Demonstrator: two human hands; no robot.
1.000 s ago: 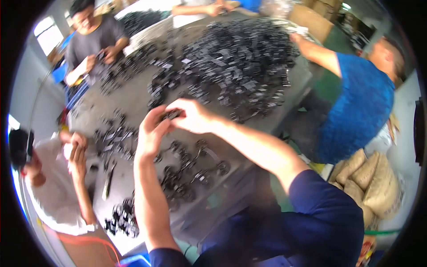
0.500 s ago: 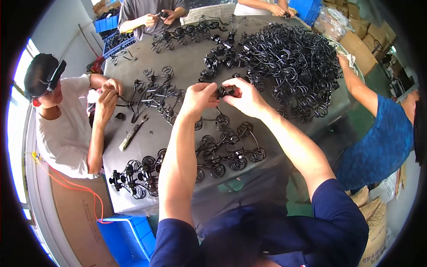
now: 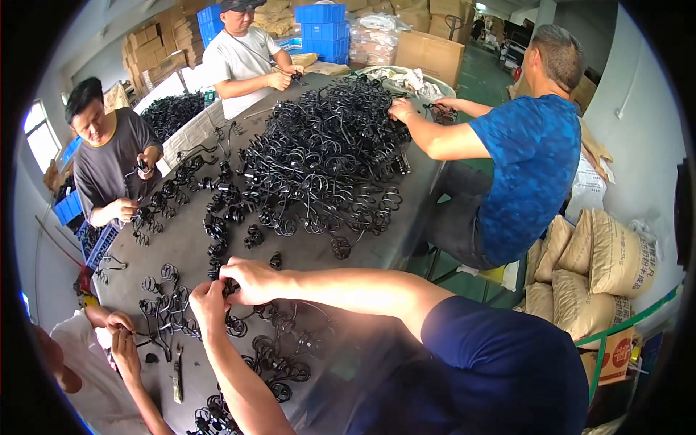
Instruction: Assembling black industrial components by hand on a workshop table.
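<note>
Close together over the grey table (image 3: 156, 250), my left hand (image 3: 208, 303) and my right hand (image 3: 251, 281) are both closed, fingers pinching a small black part (image 3: 230, 286) between them. My fingers cover most of it, so its full shape cannot be made out. Just below my hands lie black coiled-wire pieces (image 3: 237, 326), and more of them (image 3: 279, 359) sit beside my left forearm. A row of black clip-like parts (image 3: 216, 226) runs away from my hands. Beyond it rises a big tangled heap of black coiled wires (image 3: 326, 156).
Four-sided work surrounds the table: a person in blue (image 3: 525, 167) reaches into the heap, and others (image 3: 109, 163) handle black parts at the left and far side. A knife-like tool (image 3: 177, 377) lies near left. Sacks (image 3: 580, 290) stand right; blue crates (image 3: 322, 32) are stacked behind.
The view has swung to the right and up, showing more of the room. My hands stay together on the small black part, now lower and further left in the picture.
</note>
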